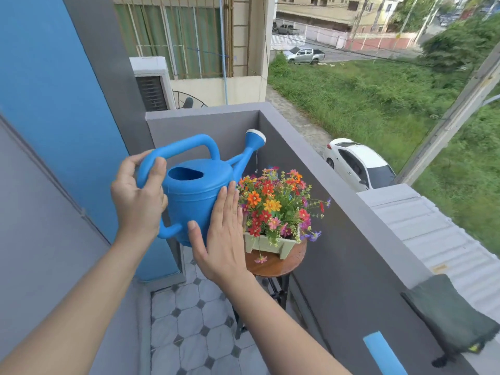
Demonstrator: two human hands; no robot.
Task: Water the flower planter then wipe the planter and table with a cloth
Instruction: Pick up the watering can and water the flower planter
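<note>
Balcony table (273,266): blue watering can (194,190), left grip (138,196) around handle, right palm (221,239) flat, perhaps dripping.

Blue watering can (194,190) held spout-up beside flower-filled pale planter (273,243) on round wooden table (278,266).

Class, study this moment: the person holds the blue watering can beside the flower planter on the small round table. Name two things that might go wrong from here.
1. The right hand lies flat against the watering can; only the left hand grips its handle, so it may slip.
2. Water drips from the spout above the flower planter near the edge of the small table, and could wet the floor tiles.
</note>
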